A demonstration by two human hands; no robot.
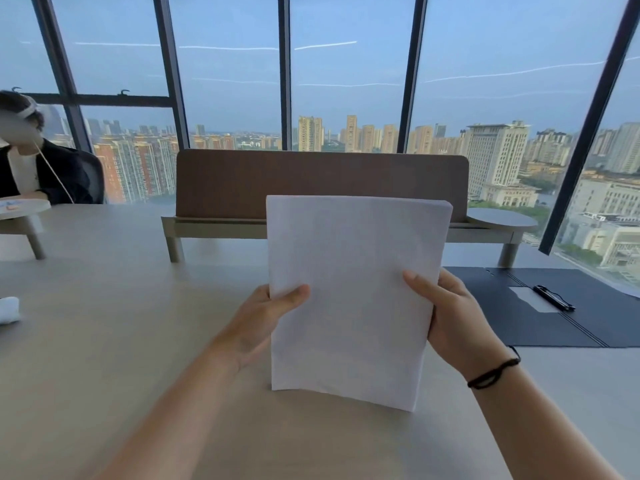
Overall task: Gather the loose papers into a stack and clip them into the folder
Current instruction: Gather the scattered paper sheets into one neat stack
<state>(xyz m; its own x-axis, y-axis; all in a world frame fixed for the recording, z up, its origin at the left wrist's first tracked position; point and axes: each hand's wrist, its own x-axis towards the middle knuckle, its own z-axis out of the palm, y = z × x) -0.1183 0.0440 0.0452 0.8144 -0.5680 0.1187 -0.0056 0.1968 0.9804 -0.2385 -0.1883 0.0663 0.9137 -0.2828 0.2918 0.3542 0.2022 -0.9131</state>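
Now one paper stack (349, 299) upright, gripped by left hand (263, 320) and right hand (457, 317); one open folder (554, 306) beside.

My arms are bare to past the elbows, no sleeves showing. My left hand (263, 317) wears nothing. A thin black cord band (495, 370) loops my wrist below my right hand (457, 320).

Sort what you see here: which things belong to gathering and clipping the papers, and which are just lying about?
For the job: paper stack, gripped by left hand and right hand; open folder with its clip.

Lying about: white cloth, round side tray, desk divider.
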